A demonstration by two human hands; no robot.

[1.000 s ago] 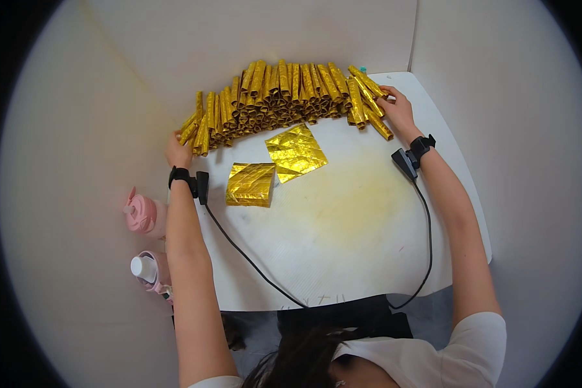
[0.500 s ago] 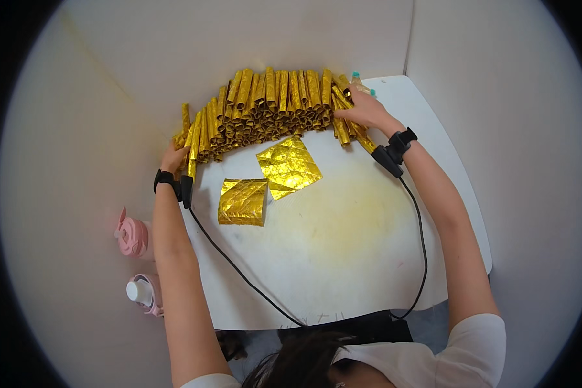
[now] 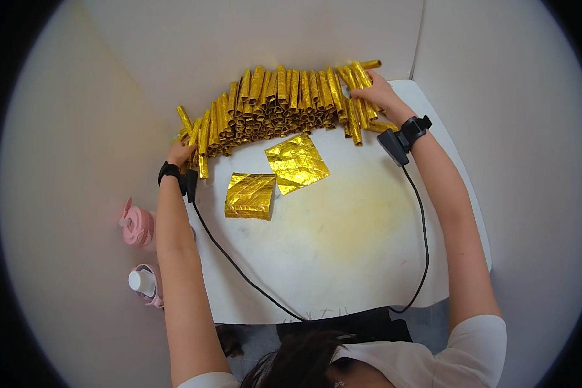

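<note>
Head view: both hands, left hand (image 3: 181, 154) and right hand (image 3: 376, 96), still press the ends of the crinkled gold foil rolls (image 3: 278, 103), grasping nothing; two flat foil sheets (image 3: 275, 178) lie just below the rolls, unmoved.

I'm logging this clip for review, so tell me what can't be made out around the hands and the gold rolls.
Head view only:
- Left hand: its fingers are tucked behind the end of the gold rolls, so any grip is hidden.
- Right hand: fingertips are buried among the rolls; which roll it holds is unclear.
- Rolls: the back rows are covered by the front ones, too packed to count.
- Pink objects beside the table: too small and rim-bent to identify.
</note>
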